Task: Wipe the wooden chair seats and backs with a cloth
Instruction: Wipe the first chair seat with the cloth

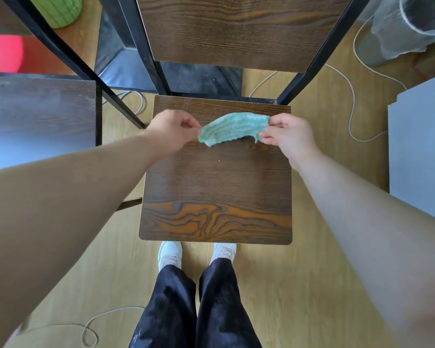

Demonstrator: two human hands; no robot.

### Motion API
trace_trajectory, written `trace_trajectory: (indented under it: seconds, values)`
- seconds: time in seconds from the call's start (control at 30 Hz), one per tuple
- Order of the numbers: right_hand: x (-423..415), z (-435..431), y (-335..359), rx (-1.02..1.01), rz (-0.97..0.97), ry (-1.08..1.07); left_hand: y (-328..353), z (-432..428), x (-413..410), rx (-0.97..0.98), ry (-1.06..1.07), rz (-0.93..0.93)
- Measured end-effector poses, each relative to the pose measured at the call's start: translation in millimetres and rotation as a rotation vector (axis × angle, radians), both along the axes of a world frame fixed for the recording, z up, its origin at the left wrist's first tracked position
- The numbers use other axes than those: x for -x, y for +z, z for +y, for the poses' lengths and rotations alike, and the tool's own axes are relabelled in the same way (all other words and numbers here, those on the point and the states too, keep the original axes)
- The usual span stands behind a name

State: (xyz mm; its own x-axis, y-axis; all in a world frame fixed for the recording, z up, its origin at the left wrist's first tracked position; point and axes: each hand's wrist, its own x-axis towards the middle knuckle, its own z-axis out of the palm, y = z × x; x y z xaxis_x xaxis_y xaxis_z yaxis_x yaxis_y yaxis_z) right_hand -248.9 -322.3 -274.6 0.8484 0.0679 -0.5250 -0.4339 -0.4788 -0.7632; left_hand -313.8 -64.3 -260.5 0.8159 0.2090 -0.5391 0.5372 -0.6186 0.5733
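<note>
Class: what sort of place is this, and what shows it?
Probably an indoor room at home or in an office: a dark wood-grain chair with black metal frame, a light laminate floor, and a white cable trailing across it.

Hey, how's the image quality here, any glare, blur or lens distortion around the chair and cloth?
Head view: wide-angle distortion splays the chair frame bars outward and swells both forearms near the edges; pale glare washes the dark surface at left; the cloth and chair seat grain look sharp.
</note>
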Motion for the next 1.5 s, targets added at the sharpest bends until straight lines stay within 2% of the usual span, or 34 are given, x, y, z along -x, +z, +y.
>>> trace_trajectory:
  seconds: [0.1, 0.2, 0.37, 0.5, 0.73, 0.83, 0.97, 1.1, 1.27, 1.5]
  values:
    - [-5, -4, 2, 0.050, -0.079, 0.032, 2, 5, 0, -0.045, -0.095, -0.104]
    - [3, -13, -3, 0.166, -0.161, 0.130, -6, 4, 9, -0.186, -0.292, -0.206]
    - [46, -37, -30, 0.274, -0.148, 0.319, -47, -11, 53, -0.209, -0.505, -0.178]
    - [76, -45, -42, 0.312, -0.072, 0.330, -64, -26, 84, -0.285, -0.638, -0.156]
    - [89, -33, -49, 0.311, -0.036, 0.080, -74, -33, 106, -0.357, -0.476, -0.238]
    - [89, -25, -54, 0.303, 0.058, -0.066, -68, -32, 108, -0.399, -0.413, -0.246]
    - [90, -15, -54, 0.264, 0.187, -0.229, -63, -31, 109, -0.532, -0.425, -0.179]
    - [90, -11, -50, 0.187, 0.215, -0.324, -65, -27, 113, -0.603, -0.459, -0.073]
    - [94, 0, -38, 0.137, 0.093, -0.278, -66, -17, 120, -0.626, -0.432, -0.020]
    - [114, 58, -36, 0.045, 0.026, 0.026, -61, -1, 129, -0.627, -0.405, 0.021]
